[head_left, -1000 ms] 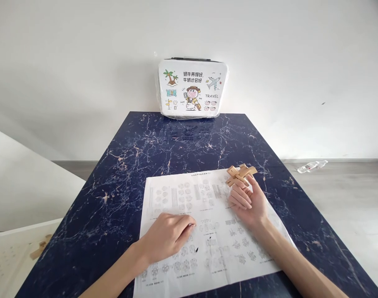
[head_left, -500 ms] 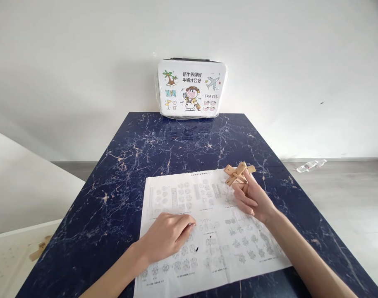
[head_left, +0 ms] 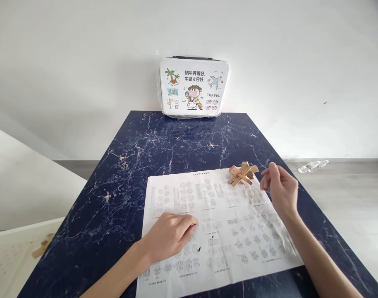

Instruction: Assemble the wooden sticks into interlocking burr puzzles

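Note:
A printed instruction sheet with rows of small diagrams lies on the table. My left hand rests palm down on its left half, fingers curled under and thumb drawn in; no object shows in it. On the sheet's upper right edge sits a wooden interlocking puzzle, made of crossed notched sticks. Just to its right, apart from it, my right hand is raised above the sheet's edge. Its fingers are curled in with the thumb on top, and nothing shows between them.
The blue marbled table narrows toward a white wall. A cartoon-printed case in clear plastic stands at its far edge. At lower left, a white perforated basket has wooden pieces in it. A plastic bottle lies on the floor at right.
My right hand has let go of the wooden puzzle and moved right, its fingers curling in. The puzzle stays on the sheet. My left hand has not moved noticeably; the view shifted slightly.

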`<action>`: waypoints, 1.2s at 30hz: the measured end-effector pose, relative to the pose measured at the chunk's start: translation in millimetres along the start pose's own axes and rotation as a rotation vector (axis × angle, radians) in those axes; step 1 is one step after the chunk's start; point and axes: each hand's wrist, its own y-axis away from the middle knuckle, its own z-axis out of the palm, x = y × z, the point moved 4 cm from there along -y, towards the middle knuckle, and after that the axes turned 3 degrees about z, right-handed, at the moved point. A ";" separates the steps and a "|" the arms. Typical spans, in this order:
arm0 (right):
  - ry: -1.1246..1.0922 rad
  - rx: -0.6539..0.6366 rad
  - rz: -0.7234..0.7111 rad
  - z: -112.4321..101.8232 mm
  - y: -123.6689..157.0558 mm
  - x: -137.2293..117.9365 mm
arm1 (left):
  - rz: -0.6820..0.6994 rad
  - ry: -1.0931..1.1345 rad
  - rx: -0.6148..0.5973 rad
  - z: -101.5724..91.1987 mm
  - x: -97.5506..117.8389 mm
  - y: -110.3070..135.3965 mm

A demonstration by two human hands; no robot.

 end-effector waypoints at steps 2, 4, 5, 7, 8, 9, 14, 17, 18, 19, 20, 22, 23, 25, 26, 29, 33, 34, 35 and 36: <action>0.190 0.102 -0.020 -0.1 -1.2 4.9 | 0.003 -0.010 0.000 0.4 -0.3 0.4; 0.324 0.111 -0.017 1.0 -4.6 13.1 | 0.002 -0.016 -0.005 0.6 -0.4 0.5; 0.391 0.086 -0.014 2.0 -6.9 17.7 | 0.001 -0.018 -0.009 0.7 -0.3 0.4; 0.442 0.017 0.029 3.5 -11.5 27.9 | 0.001 -0.022 -0.017 0.8 -0.2 0.2; 0.441 -0.010 0.051 3.8 -13.3 32.3 | 0.001 -0.025 -0.020 0.7 -0.1 0.1; 0.437 -0.022 0.063 3.7 -14.7 35.7 | 0.002 -0.027 -0.022 0.6 -0.1 -0.1; 0.293 0.077 0.069 -1.3 -17.2 40.2 | 0.003 -0.025 -0.020 -0.6 0.7 -0.7; 0.111 0.171 0.050 -5.0 -15.2 33.0 | 0.003 -0.007 -0.019 -0.8 1.3 -0.6; 0.038 0.189 0.033 -5.5 -13.6 28.7 | -0.002 0.006 -0.018 -0.7 1.0 -0.4; -0.021 0.189 0.010 -5.1 -11.4 23.5 | -0.009 0.025 -0.018 -0.6 0.3 -0.1; -0.060 0.172 -0.022 -3.8 -8.6 17.5 | -0.021 0.047 -0.016 -0.6 -0.7 0.3; -0.086 0.136 -0.118 0.2 -0.1 4.4 | -0.052 0.105 -0.013 -1.1 -3.0 1.2; -0.069 0.096 -0.173 3.9 5.5 -1.9 | -0.072 0.136 -0.012 -1.5 -4.3 1.6; 0.013 0.022 -0.285 13.3 19.5 -12.6 | -0.122 0.205 -0.005 -2.6 -6.9 2.2; 0.048 -0.057 -0.321 20.5 27.6 -16.0 | -0.153 0.240 0.003 -3.2 -8.3 2.3; 0.002 -0.358 -0.365 45.6 55.7 -21.6 | -0.228 0.319 0.078 -6.0 -12.3 2.7; -0.022 -0.668 -0.280 73.1 90.5 -22.4 | -0.248 0.366 0.251 -10.9 -15.8 3.8; -0.001 -0.737 -0.248 78.1 97.3 -21.9 | -0.247 0.372 0.267 -11.4 -16.1 3.9; 0.008 -0.802 -0.222 82.2 103.1 -21.8 | -0.247 0.380 0.262 -11.5 -16.1 3.7; 0.012 -0.855 -0.194 85.2 107.6 -21.7 | -0.249 0.391 0.244 -11.3 -16.0 3.2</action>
